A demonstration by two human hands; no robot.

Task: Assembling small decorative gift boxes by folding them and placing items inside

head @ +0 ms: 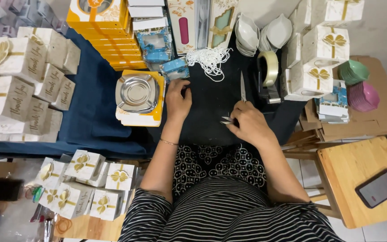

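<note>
Small pale slips (pixel 226 119), frame centre on the dark cloth (pixel 211 103), pinched in my right hand (pixel 247 123). Left hand (pixel 178 101) loosely curled, holding nothing I can tell. Risk: knife (pixel 242 87) just above my right knuckles; a careless reach could nick them.

The tabletop (pixel 95 112) is draped in matt dark-blue cloth. A polished metal tray (pixel 136 93) gleams in its yellow cardboard box (pixel 140 117) near the middle. At the far edge lie a coil of white cord (pixel 210 59), a roll of glossy clear tape (pixel 269 67) and a bare steel blade (pixel 242 87). Off the right edge stands a smooth pale wooden stool (pixel 359 172) bearing a glassy-faced phone (pixel 380 188).
</note>
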